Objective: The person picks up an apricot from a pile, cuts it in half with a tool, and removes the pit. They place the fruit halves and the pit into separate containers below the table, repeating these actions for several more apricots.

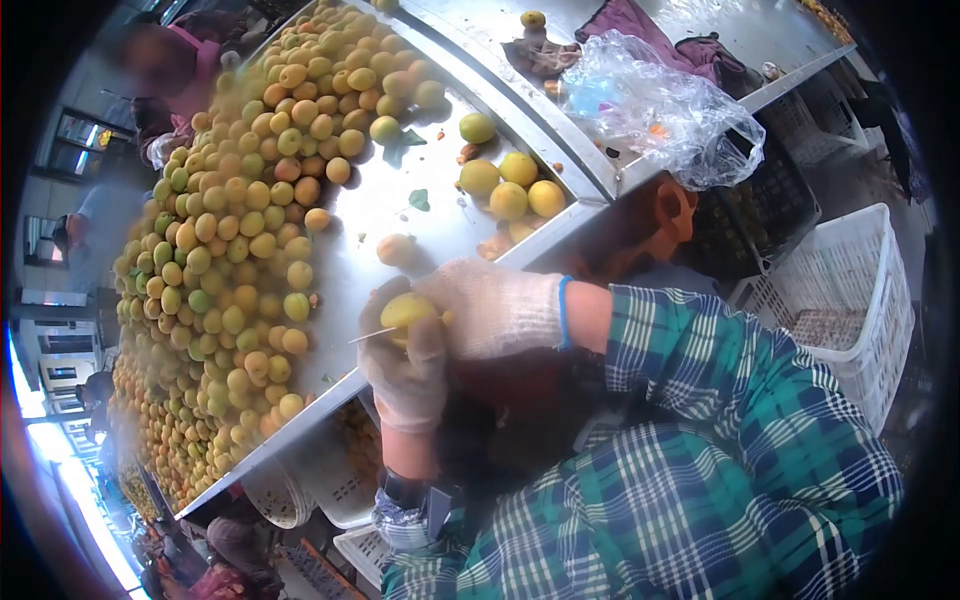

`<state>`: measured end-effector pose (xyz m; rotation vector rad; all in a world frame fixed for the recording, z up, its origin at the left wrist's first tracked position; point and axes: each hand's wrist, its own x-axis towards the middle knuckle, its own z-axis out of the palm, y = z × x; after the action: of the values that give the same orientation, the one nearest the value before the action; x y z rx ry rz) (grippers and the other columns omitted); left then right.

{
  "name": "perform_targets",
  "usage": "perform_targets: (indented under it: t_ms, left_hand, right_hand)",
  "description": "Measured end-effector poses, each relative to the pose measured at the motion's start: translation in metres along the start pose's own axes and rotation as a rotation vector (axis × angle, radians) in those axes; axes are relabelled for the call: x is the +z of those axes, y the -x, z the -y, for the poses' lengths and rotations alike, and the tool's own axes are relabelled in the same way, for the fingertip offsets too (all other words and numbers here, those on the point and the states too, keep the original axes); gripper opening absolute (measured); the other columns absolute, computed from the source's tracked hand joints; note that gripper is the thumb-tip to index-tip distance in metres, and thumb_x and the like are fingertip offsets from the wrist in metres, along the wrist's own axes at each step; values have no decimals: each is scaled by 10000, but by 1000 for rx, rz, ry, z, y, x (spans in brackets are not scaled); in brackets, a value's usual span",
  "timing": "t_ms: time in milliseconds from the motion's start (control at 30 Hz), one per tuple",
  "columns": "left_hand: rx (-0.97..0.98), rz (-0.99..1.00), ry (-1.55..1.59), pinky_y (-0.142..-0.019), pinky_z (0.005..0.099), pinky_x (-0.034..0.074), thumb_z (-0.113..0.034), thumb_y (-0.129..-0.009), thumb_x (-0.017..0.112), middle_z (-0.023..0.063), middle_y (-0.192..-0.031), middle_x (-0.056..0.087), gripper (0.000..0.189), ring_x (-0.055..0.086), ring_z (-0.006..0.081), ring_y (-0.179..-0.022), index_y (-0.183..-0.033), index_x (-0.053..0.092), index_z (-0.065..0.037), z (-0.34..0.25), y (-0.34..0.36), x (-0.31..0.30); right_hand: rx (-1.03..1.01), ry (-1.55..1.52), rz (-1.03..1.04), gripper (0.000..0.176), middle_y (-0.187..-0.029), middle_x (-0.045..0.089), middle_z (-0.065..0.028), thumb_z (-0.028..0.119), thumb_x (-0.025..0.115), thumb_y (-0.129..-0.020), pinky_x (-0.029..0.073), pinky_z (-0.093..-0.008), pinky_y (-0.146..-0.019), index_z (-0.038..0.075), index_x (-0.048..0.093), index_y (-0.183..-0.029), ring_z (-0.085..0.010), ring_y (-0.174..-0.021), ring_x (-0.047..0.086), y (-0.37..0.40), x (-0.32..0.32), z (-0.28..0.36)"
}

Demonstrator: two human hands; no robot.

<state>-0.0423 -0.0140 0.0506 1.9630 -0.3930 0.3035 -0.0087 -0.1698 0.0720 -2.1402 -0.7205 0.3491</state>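
An apricot (408, 311), yellow-green, sits between the fingers and thumb of my left hand (405, 375), which wears a whitish work glove. A thin knife blade (371, 335) sticks out to the left at the fruit's lower side. My right hand (490, 308), gloved and with a blue band at the wrist, closes in from the right against the apricot. The knife's handle is mostly hidden in it. Both hands are above the table's near edge. Just beyond them a single apricot (396, 250) rests on the metal table (350, 255).
A large heap of apricots (240, 230) covers the table's left side. Several larger yellow fruits (508, 200) lie near the raised metal rim (555, 235). A clear plastic bag (665, 105) lies at the upper right. A white crate (850, 300) stands on the right; people (180, 60) are across the table.
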Motion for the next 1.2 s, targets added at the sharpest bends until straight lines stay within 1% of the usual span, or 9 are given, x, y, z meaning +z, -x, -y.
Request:
perform_targets:
  t_ms: [367,400,467,567,700,767,867,967,1200]
  left_hand:
    - [-242,-13,215,-858,298,482,-162,-944,504,111,-1062,608,327,594,167,-961,-1163,577,69,-1,-10,-2]
    - [-311,-36,250,-744,267,471,-166,-935,528,80,-941,613,303,578,135,-838,-1140,581,50,-3,-12,-1]
    - [-409,-65,301,-582,227,420,-191,-933,569,20,-771,595,270,507,78,-647,-1102,598,17,1,-12,-3]
    - [-508,-76,228,-600,233,441,-194,-932,581,12,-781,599,266,514,73,-657,-1093,604,16,1,-17,-6]
    - [-180,-72,-237,-721,342,514,-184,-879,651,150,-874,675,292,658,260,-772,-1117,607,-21,18,-13,3]
    - [-167,-14,-310,-790,269,502,-129,-905,657,61,-936,651,276,602,129,-849,-1115,605,42,8,-12,5]
    - [-54,-48,-342,-733,370,521,-156,-864,666,200,-912,672,284,667,328,-799,-1113,608,-32,9,-13,6]
    - [-438,-54,181,-673,300,492,-68,-861,584,79,-837,656,265,617,163,-730,-1113,626,1,1,-13,-5]
    - [-661,-234,821,-716,285,538,-160,-908,494,147,-1121,603,402,638,206,-883,-1242,488,65,2,-27,-4]
  right_hand:
    - [223,-277,218,249,-790,674,-213,200,641,-735,541,-401,-749,-8,668,-869,-329,-802,684,-16,-2,-16]
    - [217,-276,223,249,-790,674,-213,200,641,-735,541,-401,-749,-8,668,-869,-329,-802,684,-14,-2,-18]
    - [323,-59,15,339,-834,678,-200,259,672,-745,544,-375,-743,-10,658,-950,-311,-789,683,2,-25,6]
    - [341,-196,-95,476,-891,681,-183,325,702,-737,540,-362,-756,-8,628,-1068,-294,-799,680,5,-34,-7]
    - [326,-403,-209,488,-928,668,-160,371,734,-779,492,-329,-794,20,618,-1098,-223,-870,649,4,-29,-10]
    - [333,-382,-183,453,-888,678,-135,396,730,-801,491,-323,-777,21,641,-1038,-200,-838,643,0,-22,-13]
    - [449,-514,-106,403,-844,684,-98,399,709,-823,486,-316,-784,32,666,-983,-192,-845,644,-5,-23,-13]
    - [577,-966,-50,254,-545,520,-55,297,649,-850,425,-293,-353,49,616,-892,-143,-388,494,-6,-33,-5]
    - [533,-1190,-81,238,-597,509,-5,309,654,-847,317,-260,-321,75,612,-835,-88,-365,400,-16,-26,2]
